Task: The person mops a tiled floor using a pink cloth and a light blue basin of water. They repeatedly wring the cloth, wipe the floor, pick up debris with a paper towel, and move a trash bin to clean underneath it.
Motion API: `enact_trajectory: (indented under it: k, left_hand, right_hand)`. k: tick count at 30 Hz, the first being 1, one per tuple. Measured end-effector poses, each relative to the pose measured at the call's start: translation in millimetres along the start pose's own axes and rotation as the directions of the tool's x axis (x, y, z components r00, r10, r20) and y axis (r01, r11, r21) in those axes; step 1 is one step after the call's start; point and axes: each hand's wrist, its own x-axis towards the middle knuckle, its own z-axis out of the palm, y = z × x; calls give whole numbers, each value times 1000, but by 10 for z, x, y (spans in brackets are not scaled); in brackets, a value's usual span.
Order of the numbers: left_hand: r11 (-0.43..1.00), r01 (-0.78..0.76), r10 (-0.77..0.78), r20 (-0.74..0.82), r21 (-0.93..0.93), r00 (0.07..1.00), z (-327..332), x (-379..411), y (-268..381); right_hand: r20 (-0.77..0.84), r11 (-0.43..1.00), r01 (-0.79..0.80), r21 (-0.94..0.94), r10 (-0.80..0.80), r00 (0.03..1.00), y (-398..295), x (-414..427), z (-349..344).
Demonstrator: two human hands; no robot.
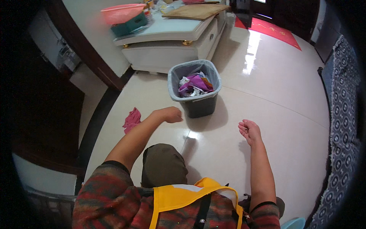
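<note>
A dark trash bin (pixel 200 108) with a pale plastic liner stands on the tiled floor in front of me, with crumpled purple packaging (pixel 197 83) and white tissue inside. My left hand (pixel 172 115) is just left of the bin's lower part, fingers curled downward; whether it holds anything is hidden. To the right of the bin, my right hand (pixel 249 131) is raised above the floor with its fingers bent, and a small pale sliver shows near its fingertips, too small to name. A crumpled pink cloth (pixel 132 120) lies on the floor beside my left forearm.
A white cabinet (pixel 160 55) stands behind the bin, with a pink basket (pixel 123 13), a green container (pixel 130 26) and a wooden board (pixel 197 12) on top. A doorway is at left. Patterned fabric (pixel 341 120) covers furniture at right. A light-blue basin (pixel 294 223) shows at the bottom right.
</note>
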Motion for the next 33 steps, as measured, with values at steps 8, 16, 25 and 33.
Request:
enact_trajectory:
  k: [8, 16, 25, 33]
  left_hand:
    - [985, 171, -172, -132, -20, 976, -379, 286, 1015]
    - [-55, 305, -614, 273, -951, 740, -89, 290, 254]
    - [-293, -32, -723, 200, -956, 661, -9, 495, 127]
    - [-260, -27, -659, 156, -965, 736, 89, 447, 13]
  right_hand:
    - [50, 998, 30, 61, -33, 998, -42, 73, 20]
    - [70, 1000, 19, 14, -20, 997, -21, 4, 102]
    - [66, 998, 6, -62, -2, 998, 13, -19, 185]
    - [24, 989, -51, -140, 55, 998, 150, 52, 278]
